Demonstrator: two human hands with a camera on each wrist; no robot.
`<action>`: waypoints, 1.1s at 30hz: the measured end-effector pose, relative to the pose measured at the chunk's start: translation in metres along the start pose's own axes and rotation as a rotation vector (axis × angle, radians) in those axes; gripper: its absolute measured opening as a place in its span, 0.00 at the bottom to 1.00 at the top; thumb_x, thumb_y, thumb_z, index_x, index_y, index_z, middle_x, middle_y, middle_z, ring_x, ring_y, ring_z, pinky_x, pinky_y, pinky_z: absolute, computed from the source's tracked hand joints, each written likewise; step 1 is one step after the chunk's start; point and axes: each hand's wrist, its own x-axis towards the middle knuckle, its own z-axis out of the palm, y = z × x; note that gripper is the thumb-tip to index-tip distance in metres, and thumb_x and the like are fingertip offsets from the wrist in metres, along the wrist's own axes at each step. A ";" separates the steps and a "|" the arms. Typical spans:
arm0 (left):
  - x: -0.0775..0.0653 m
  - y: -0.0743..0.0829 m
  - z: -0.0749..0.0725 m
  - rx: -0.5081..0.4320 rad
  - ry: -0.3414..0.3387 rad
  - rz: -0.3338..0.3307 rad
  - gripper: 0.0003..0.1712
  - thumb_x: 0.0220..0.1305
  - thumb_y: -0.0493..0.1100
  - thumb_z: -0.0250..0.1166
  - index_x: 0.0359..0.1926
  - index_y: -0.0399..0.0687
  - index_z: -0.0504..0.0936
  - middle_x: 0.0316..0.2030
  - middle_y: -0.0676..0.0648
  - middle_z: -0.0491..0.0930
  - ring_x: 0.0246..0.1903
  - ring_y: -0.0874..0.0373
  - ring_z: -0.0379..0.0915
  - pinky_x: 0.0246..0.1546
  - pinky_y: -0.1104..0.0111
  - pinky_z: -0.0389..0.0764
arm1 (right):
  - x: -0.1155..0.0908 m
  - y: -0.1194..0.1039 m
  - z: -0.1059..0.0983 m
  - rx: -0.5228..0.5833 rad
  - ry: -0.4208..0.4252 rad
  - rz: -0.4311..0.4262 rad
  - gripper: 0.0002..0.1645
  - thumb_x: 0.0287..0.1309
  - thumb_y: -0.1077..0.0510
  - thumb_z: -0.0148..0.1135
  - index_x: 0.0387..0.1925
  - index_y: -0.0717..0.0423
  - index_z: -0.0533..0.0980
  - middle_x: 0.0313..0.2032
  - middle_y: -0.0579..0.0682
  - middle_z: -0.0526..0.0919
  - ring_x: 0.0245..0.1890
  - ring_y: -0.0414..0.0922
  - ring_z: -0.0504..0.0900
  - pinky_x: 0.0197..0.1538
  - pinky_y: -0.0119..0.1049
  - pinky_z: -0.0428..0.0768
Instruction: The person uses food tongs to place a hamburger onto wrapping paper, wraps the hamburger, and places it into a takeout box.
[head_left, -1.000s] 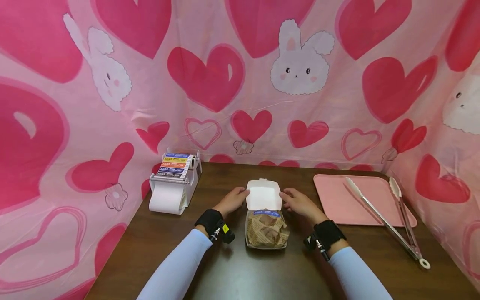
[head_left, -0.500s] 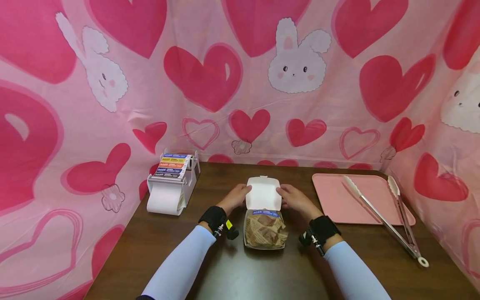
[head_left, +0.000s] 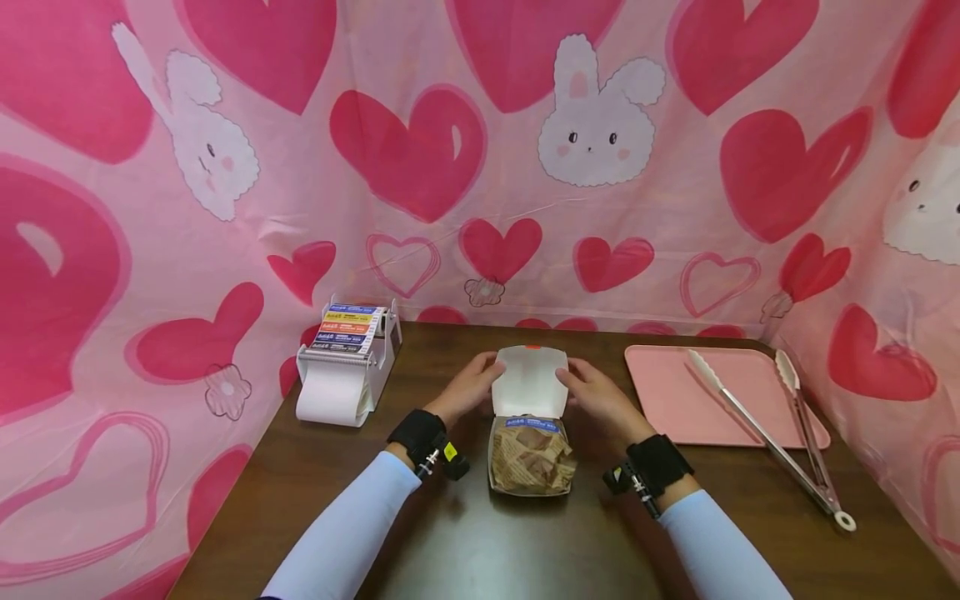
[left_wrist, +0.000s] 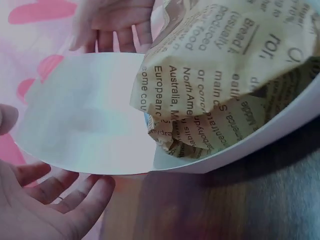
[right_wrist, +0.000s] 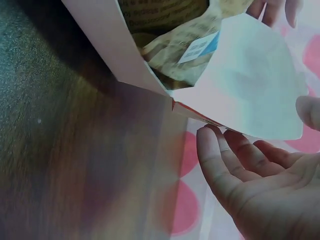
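A white burger box (head_left: 531,379) stands with its lid raised at the table's middle. Inside its base lies a burger wrapped in brown newsprint paper (head_left: 531,460), with a blue label strip (head_left: 532,425) along its far side. My left hand (head_left: 472,385) holds the lid's left edge, thumb at the inner face and fingers (left_wrist: 65,190) behind. On the opposite edge, my right hand (head_left: 597,398) has its thumb (right_wrist: 309,111) at the inside and its fingers along the outside. The lid leans back from the burger.
A label dispenser (head_left: 351,358) with several coloured label rolls stands at the back left. To the right, metal tongs (head_left: 757,429) with pale tips lie across a pink tray (head_left: 660,379). A pink heart-patterned cloth (head_left: 517,175) walls the back and sides of the table.
The lid has tipped upward from lying further back, and a red patch now shows at its top edge. Both hands have moved slightly up with it, thumbs now over its edges.
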 end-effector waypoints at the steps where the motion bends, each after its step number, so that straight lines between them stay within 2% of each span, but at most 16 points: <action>1: -0.002 0.001 -0.001 0.015 -0.006 0.022 0.35 0.78 0.56 0.52 0.75 0.41 0.61 0.69 0.37 0.68 0.65 0.42 0.70 0.64 0.48 0.72 | -0.002 -0.001 0.000 -0.004 0.002 -0.005 0.44 0.75 0.39 0.51 0.77 0.61 0.53 0.73 0.64 0.63 0.64 0.61 0.74 0.67 0.55 0.70; 5: -0.012 0.003 -0.004 0.109 -0.040 0.120 0.35 0.78 0.54 0.54 0.76 0.41 0.59 0.69 0.36 0.66 0.67 0.42 0.66 0.65 0.47 0.70 | -0.013 -0.003 -0.002 -0.079 -0.005 -0.085 0.43 0.74 0.42 0.55 0.76 0.62 0.55 0.68 0.65 0.68 0.62 0.60 0.76 0.64 0.54 0.74; 9: -0.025 0.001 -0.006 0.215 -0.079 0.201 0.35 0.76 0.53 0.56 0.75 0.43 0.62 0.66 0.38 0.68 0.65 0.44 0.66 0.66 0.48 0.68 | -0.023 0.000 -0.003 -0.196 0.000 -0.193 0.40 0.71 0.46 0.60 0.74 0.61 0.59 0.64 0.63 0.74 0.61 0.58 0.77 0.61 0.53 0.76; 13: -0.038 -0.002 -0.005 0.249 -0.108 0.293 0.31 0.76 0.51 0.58 0.72 0.43 0.65 0.62 0.40 0.68 0.62 0.47 0.69 0.63 0.52 0.72 | -0.035 0.006 -0.001 -0.229 -0.029 -0.290 0.42 0.68 0.50 0.65 0.74 0.61 0.60 0.65 0.64 0.71 0.61 0.60 0.77 0.59 0.53 0.78; 17: -0.050 -0.005 -0.003 0.258 -0.146 0.381 0.28 0.76 0.46 0.59 0.70 0.41 0.65 0.63 0.39 0.66 0.63 0.48 0.70 0.63 0.55 0.74 | -0.049 0.014 0.003 -0.279 -0.046 -0.373 0.47 0.63 0.49 0.70 0.76 0.57 0.58 0.67 0.63 0.67 0.62 0.61 0.75 0.59 0.55 0.78; 20: -0.060 -0.009 -0.001 0.325 -0.152 0.420 0.30 0.75 0.47 0.60 0.71 0.42 0.63 0.64 0.40 0.66 0.63 0.50 0.69 0.63 0.55 0.73 | -0.059 0.020 0.008 -0.339 -0.043 -0.439 0.51 0.60 0.47 0.72 0.77 0.56 0.57 0.68 0.61 0.66 0.65 0.60 0.73 0.61 0.56 0.76; 24: -0.072 -0.018 -0.001 0.442 -0.142 0.425 0.38 0.72 0.54 0.63 0.74 0.47 0.60 0.68 0.44 0.64 0.64 0.52 0.65 0.65 0.53 0.71 | -0.070 0.028 0.015 -0.381 -0.051 -0.502 0.54 0.58 0.45 0.74 0.77 0.55 0.56 0.71 0.60 0.63 0.68 0.59 0.69 0.63 0.58 0.73; 28: -0.081 -0.027 0.003 0.504 -0.168 0.440 0.51 0.62 0.61 0.71 0.77 0.53 0.55 0.72 0.48 0.58 0.70 0.55 0.58 0.67 0.52 0.68 | -0.080 0.035 0.020 -0.407 -0.074 -0.533 0.60 0.55 0.43 0.75 0.78 0.56 0.51 0.74 0.61 0.58 0.71 0.60 0.64 0.64 0.60 0.71; 33: -0.092 -0.036 0.009 0.582 -0.181 0.495 0.64 0.49 0.61 0.80 0.79 0.54 0.51 0.75 0.47 0.52 0.73 0.52 0.51 0.66 0.53 0.70 | -0.088 0.044 0.024 -0.445 -0.070 -0.553 0.66 0.49 0.47 0.80 0.79 0.57 0.50 0.75 0.60 0.56 0.73 0.58 0.61 0.65 0.61 0.70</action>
